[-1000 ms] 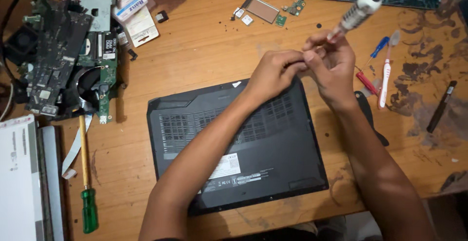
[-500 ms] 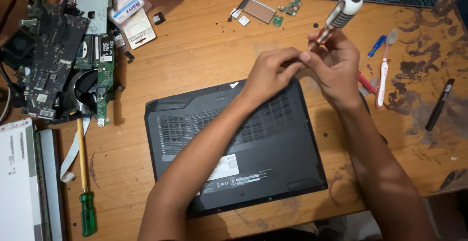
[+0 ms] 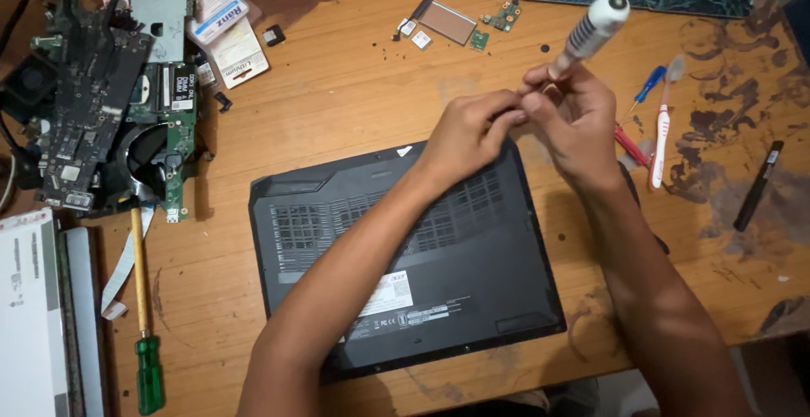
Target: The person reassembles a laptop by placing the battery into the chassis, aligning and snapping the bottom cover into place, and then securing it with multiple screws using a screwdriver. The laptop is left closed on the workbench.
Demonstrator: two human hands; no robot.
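Right hand [image 3: 582, 126] grips the light, stiff screwdriver [image 3: 591, 33] low on its ribbed handle, while left hand [image 3: 462, 134] pinches its tip above the laptop [image 3: 405, 257].

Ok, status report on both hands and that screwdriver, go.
Right hand grip shut on white-handled screwdriver, handle tilted up. Left hand pinching at its tip end; tip hidden. Black laptop lies bottom-up below the hands, nothing on it but forearms.

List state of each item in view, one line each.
Black laptop: shut, underside up, flat on wooden table.
White-handled screwdriver: gripped in right hand, tilted.
Left hand: fingertips pinched at screwdriver's tip.
Green-handled screwdriver: lying untouched.
Green circuit boards: bare, piled.
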